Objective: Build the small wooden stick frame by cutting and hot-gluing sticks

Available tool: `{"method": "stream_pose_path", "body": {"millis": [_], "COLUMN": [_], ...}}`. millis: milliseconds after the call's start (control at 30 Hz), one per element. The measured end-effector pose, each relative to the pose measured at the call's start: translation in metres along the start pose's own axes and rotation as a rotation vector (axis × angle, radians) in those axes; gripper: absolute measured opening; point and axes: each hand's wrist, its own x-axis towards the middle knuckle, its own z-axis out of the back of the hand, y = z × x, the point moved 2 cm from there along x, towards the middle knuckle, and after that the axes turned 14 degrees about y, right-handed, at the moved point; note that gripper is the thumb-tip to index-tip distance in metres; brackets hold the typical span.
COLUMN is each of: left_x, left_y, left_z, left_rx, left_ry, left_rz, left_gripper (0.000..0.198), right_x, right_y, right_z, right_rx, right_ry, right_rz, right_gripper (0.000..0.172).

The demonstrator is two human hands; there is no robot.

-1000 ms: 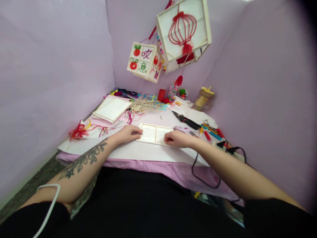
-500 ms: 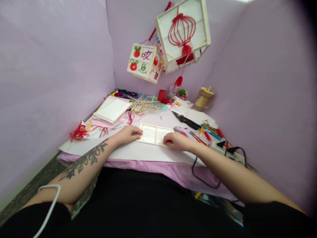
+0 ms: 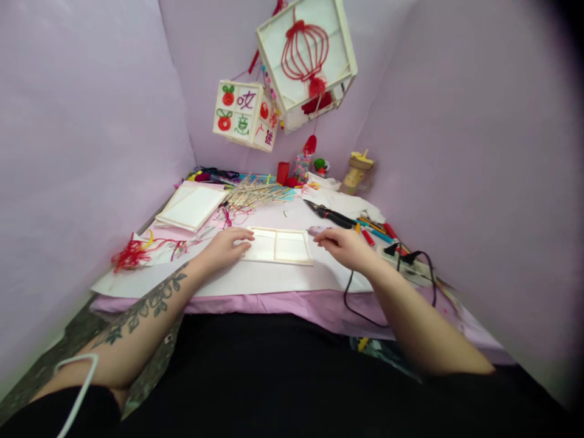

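Head camera shows the left hand (image 3: 227, 245) lying flat on the near-left edge of the wooden frame (image 3: 278, 246), seemingly pinning it mid-table (image 3: 274, 302), while the right hand (image 3: 345, 246) hovers half-curled and empty beside the glue gun (image 3: 318, 230).

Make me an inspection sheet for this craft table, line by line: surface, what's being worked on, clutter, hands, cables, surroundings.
Surface: white paper sheet over a lilac cloth.
Job's things: wooden frame with two panes, lying flat on the sheet.
Clutter: stick bundle, panel stack, red thread, cutters, pens, glue gun.
Hands: left hand rests on the frame's left end; right hand is off the frame, beside the glue gun, holding nothing.
Cables: black cable hangs over the table edge; power strip at right; white cable by the left forearm.
Surroundings: lilac walls; small lantern and large lantern hanging.
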Motion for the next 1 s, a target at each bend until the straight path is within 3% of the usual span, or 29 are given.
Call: {"method": "stream_pose_path", "body": {"millis": [133, 267, 433, 700, 1000], "left_x": [0.012, 0.021, 0.023, 0.023, 0.027], "left_y": [-0.047, -0.071, -0.061, -0.055, -0.051], "left_z": [-0.017, -0.042, -0.060, -0.062, -0.065], "left_rx": [0.093, 0.193, 0.124, 0.058, 0.001], "left_ry": [0.111, 0.103, 0.072, 0.075, 0.113], "left_rz": [-0.165, -0.123, -0.135, -0.169, -0.097], "left_gripper": [0.021, 0.020, 0.021, 0.021, 0.027], "right_x": [-0.027, -0.034, -0.029, -0.028, -0.027], "right_y": [-0.011, -0.008, -0.002, -0.003, -0.006], "right_z": [-0.036, -0.070, -0.079, -0.083, -0.082], "right_rx": [-0.014, -0.023, -0.063, -0.083, -0.075], "right_ry": [-0.090, -0.243, -0.307, -0.341, -0.262], "right_rz": [-0.054, -0.032, -0.053, -0.022, 0.041], "right_gripper": [0.020, 0.016, 0.013, 0.018, 0.020]}}
